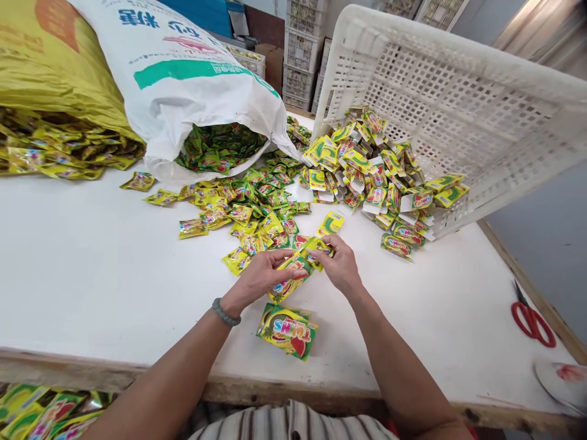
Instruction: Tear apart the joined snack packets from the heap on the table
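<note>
My left hand (pixel 261 275), with a grey band at the wrist, is closed around a small yellow and green TWINS candy box (pixel 287 281) and holds it tilted over the table. My right hand (pixel 342 267) pinches a small yellow sachet (pixel 321 249) at the box's upper right end. Whether the sachet is partly inside the box I cannot tell. Just below my hands lies another TWINS box (pixel 288 330). A flat yellow carton (pixel 331 223) lies beyond my right hand. Loose yellow sachets (pixel 238 260) and green sachets (pixel 277 198) spread past my left hand.
An open white sack (pixel 215 101) spills green sachets; a yellow bag (pixel 59 73) at left spills yellow ones. A tipped white crate (pixel 440 79) holds piled cartons (pixel 367 162). Red-handled scissors (pixel 532 321) lie at right. More packs (pixel 46 412) sit below the table edge.
</note>
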Available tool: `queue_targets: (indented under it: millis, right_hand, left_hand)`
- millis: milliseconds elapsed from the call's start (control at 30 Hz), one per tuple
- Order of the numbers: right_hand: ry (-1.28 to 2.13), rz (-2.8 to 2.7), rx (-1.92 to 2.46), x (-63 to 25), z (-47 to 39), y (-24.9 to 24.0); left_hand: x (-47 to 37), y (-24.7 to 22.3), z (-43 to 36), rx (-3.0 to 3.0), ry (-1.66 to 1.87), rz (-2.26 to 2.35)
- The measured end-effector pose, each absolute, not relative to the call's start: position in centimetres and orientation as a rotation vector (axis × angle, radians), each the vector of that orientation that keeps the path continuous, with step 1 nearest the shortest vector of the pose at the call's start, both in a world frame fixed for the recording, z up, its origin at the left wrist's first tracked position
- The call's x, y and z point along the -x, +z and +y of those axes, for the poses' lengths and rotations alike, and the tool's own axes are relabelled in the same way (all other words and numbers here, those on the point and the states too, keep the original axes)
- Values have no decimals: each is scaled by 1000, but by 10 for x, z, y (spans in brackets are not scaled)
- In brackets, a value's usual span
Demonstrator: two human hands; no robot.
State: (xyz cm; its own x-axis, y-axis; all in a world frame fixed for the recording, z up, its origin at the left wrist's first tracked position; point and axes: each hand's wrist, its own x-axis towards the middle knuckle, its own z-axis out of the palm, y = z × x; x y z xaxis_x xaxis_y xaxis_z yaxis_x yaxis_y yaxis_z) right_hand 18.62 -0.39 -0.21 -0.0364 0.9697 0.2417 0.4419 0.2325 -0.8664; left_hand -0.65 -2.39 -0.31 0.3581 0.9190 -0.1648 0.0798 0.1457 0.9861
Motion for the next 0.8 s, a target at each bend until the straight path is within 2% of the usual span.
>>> queue_targets:
  millis: [133, 333, 600, 667, 800]
  right_hand:
    - [714, -1608, 1331, -179, -6, -5]
    - [985, -1482, 1275, -187, -4, -4]
    - [528, -1594, 1246, -170, -13, -7]
    - [581, -1577, 1261, -169, -15, -6]
    - [918, -1525, 1288, -176, -15, 0]
  left_hand:
    - [6, -5, -24, -1237, 828, 1031]
    - [4, 7, -25, -1195, 834, 1050]
    - [6, 0, -23, -1031, 851, 927]
    - [7, -3, -22, -1003, 851, 916]
    - [8, -8, -22, -922, 849, 944]
